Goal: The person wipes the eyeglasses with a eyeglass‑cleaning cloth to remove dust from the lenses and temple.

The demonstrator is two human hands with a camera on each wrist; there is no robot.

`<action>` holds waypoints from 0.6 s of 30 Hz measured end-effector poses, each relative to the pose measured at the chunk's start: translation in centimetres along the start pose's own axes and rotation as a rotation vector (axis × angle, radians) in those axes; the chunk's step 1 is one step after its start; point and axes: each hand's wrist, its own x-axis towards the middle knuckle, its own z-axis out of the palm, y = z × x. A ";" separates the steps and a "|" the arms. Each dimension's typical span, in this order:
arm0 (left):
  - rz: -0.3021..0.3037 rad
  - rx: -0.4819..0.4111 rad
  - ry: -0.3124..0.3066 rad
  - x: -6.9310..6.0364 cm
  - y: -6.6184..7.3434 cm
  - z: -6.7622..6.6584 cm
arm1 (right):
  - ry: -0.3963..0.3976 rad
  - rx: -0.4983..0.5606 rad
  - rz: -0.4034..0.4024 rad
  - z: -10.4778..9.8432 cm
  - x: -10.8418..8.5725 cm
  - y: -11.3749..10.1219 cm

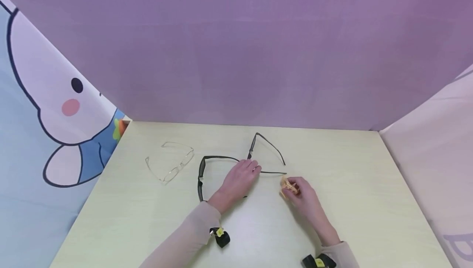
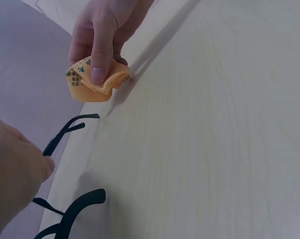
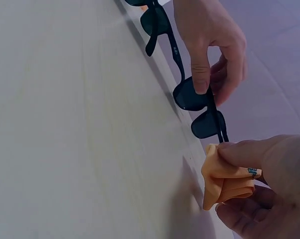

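My left hand (image 1: 240, 179) pinches a pair of dark sunglasses (image 1: 253, 144) near the middle of the table. In the right wrist view its thumb presses on one dark lens (image 3: 190, 95), and the second lens (image 3: 206, 125) shows below. Fingers and thumb of my right hand (image 1: 306, 200) grip a crumpled orange cleaning cloth (image 3: 220, 179) with small dark print, close to the temples of those sunglasses. Whether cloth and temples touch, I cannot tell. Another pair of black sunglasses (image 1: 201, 175) lies unfolded on the table left of the held pair, partly hidden by my left hand.
Thin-framed clear eyeglasses (image 1: 177, 170) lie unfolded at the left of the pale wooden table (image 1: 369, 202). A purple wall (image 1: 251, 62) rises behind the table. Printed cloth with a cartoon figure (image 1: 59, 87) hangs at the left, and a pale sheet (image 1: 436, 157) at the right.
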 end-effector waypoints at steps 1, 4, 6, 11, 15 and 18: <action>-0.004 -0.014 -0.004 -0.1 0.1 0.0 | -0.004 -0.003 0.006 0.0 0.0 0.0; -0.020 -0.074 0.003 -0.3 0.1 -0.2 | -0.007 -0.005 0.004 0.1 -0.1 0.0; -0.035 -0.129 0.022 -0.5 0.2 -0.5 | -0.005 -0.002 -0.011 0.1 -0.2 0.0; -0.095 -0.273 0.080 -1.3 -0.1 -1.3 | -0.039 -0.020 -0.048 0.3 -0.1 0.0; -0.142 -0.349 0.138 -2.1 -0.7 -1.8 | -0.082 -0.049 -0.069 0.4 -0.1 0.0; -0.177 -0.398 0.199 -3.0 -1.2 -2.1 | -0.067 -0.045 -0.087 0.3 -0.2 -0.1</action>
